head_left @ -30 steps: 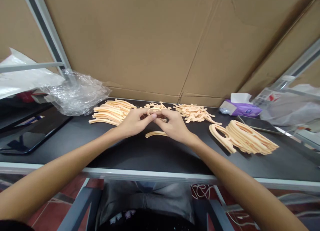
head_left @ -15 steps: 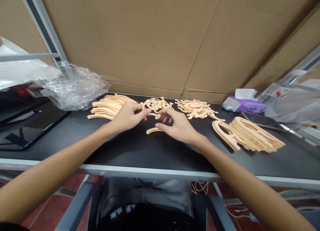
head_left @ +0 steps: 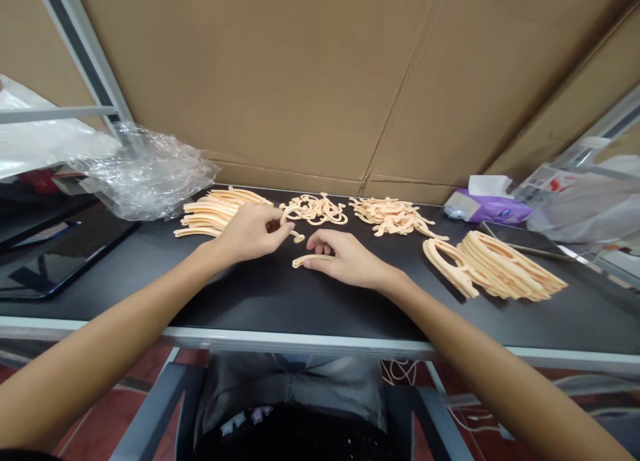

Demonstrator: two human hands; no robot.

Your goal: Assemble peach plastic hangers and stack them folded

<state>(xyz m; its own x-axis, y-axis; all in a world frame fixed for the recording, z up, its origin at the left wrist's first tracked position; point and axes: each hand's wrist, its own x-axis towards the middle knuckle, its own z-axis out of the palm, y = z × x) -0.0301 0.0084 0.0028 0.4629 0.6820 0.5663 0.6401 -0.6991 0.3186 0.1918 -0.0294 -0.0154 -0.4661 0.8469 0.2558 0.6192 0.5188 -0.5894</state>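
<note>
One side pinching, the other alongside

Our left hand (head_left: 255, 231) pinches one small curved pale-orange piece (head_left: 299, 238); our right hand (head_left: 350, 258) curls at one pale-orange strip (head_left: 299, 262) on the black table (head_left: 260, 301), its grip perhaps closed, we cannot tell. We judge this a pickup, calling for a firm pinch. Beyond: three pale-orange piles (head_left: 207, 218) (head_left: 320, 209) (head_left: 393, 214), one looped-piece stack (head_left: 505, 264), one purple tissue pack (head_left: 493, 208)

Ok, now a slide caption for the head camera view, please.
Left hand holding a small curved piece, right hand at a curved strip, pale piles around them on a black table.
</note>
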